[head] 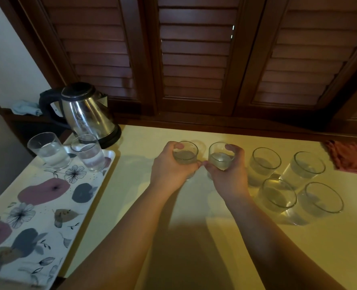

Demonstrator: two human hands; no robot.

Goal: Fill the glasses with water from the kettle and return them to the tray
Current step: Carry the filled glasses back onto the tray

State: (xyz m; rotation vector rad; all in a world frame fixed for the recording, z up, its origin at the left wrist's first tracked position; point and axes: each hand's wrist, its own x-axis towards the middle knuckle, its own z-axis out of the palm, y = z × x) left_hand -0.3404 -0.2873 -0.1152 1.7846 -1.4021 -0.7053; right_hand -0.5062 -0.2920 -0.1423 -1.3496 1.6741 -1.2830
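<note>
Gripping two filled clear tumblers, my left hand (171, 166) and right hand (228, 172) one each; two glasses (54, 151) already stand on the floral white tray (47, 206), four filled ones (288, 185) wait at right.

Dark brown louvred shutters (196, 53) fill wall beyond left hand (170, 166) and right hand (228, 170), three panels in heavy wooden frames (slivers of daylight through slats of middle one). Pale yellow desk (194, 206) under both hands, dim warm light, arm shadows across it. White wall (8, 59) far left of left hand. Reddish cloth (349, 158) right of right hand.
</note>
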